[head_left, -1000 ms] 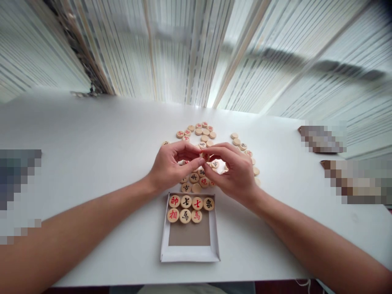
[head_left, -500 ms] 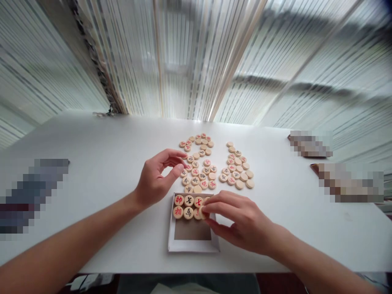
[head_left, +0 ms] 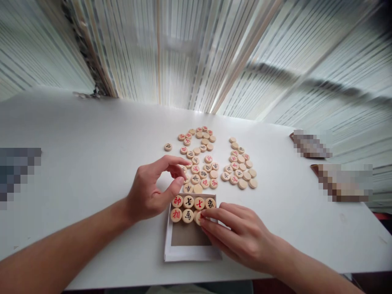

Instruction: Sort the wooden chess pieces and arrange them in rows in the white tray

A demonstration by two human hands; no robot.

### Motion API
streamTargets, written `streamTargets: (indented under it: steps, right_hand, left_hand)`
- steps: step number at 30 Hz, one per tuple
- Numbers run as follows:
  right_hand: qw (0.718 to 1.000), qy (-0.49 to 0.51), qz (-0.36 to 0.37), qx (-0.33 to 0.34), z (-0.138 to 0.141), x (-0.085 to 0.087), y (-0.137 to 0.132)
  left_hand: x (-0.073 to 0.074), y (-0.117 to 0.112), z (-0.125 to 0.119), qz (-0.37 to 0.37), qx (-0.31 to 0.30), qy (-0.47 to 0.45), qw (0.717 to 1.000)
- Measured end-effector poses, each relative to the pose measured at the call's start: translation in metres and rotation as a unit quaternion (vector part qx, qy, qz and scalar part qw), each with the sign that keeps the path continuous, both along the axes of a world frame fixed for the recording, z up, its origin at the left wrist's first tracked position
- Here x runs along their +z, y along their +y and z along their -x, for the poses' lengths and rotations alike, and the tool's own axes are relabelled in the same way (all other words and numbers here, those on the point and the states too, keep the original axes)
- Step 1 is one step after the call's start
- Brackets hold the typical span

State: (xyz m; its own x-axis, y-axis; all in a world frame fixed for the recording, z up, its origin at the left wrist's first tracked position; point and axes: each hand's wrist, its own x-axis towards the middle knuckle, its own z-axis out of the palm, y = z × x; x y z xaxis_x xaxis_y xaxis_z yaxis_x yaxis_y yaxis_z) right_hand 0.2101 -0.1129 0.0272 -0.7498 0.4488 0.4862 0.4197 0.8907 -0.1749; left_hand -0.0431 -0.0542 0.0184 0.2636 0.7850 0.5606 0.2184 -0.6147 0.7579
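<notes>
A shallow white cardboard box (head_left: pixel 192 254) lies at the near side of the table. Round wooden Chinese chess pieces with red or black characters fill its far end in two rows. My right hand (head_left: pixel 241 232) is closed on a Chinese chess piece (head_left: pixel 198 219) in the second row, over or beside a neighbouring piece that it partly hides. Left of the box's far corner hovers my left hand (head_left: pixel 153 190), thumb and fingers curved but apart, with nothing visible in it. Its fingertips overlap a few loose pieces (head_left: pixel 195 179) in the view; whether they touch cannot be told.
Loose pieces spread beyond the box, with another cluster (head_left: pixel 241 166) to the right and a lone piece (head_left: pixel 168 147) at the left. Blurred-out items lie at the table's left (head_left: pixel 18 173) and right (head_left: pixel 343 183). A striped curtain (head_left: pixel 183 61) hangs along the far edge.
My right hand has drawn slightly back, uncovering a black-character piece in the box's far right corner. The left hand has shifted a little nearer. The view has tilted slightly.
</notes>
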Motion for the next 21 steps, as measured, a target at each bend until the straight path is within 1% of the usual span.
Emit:
streamTargets:
  steps: [7,21]
  right_hand:
    - [1.000,-0.003,0.012,0.006,-0.0012,0.0012,0.0014]
    - [1.000,-0.003,0.013,0.018,-0.0023,0.0018,0.0030]
  left_hand:
    - [-0.0054,0.0002,0.0027,0.034,-0.007,-0.002,0.999]
    - [-0.0092,0.0017,0.0041,0.043,-0.002,0.005,0.999]
